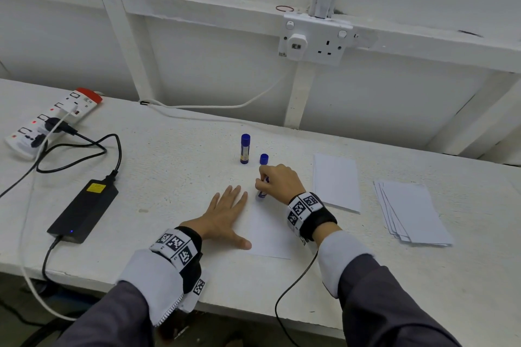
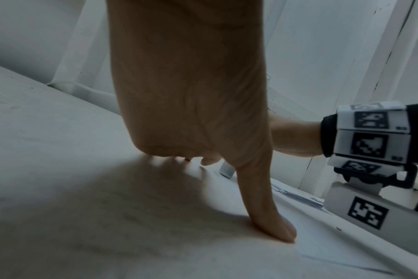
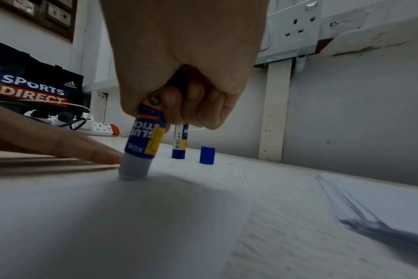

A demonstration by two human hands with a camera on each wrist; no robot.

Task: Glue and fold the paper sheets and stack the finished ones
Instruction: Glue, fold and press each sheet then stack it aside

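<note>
A: Where is the sheet [image 1: 270, 231] now?

B: It lies flat on the table [image 1: 174, 177], in front of the person. The left hand [image 1: 225, 217] presses on it with straight, spread fingers. The right hand [image 1: 277, 182] has its fingers curled around the glue stick [image 3: 144, 139], tip down, touching the far end of the paper.

A: How to glue well?

B: I think: keep the left hand firm so the sheet does not slide, and draw the stick lightly along the edge. The finished pile [image 1: 337, 182] waits at the right.
</note>
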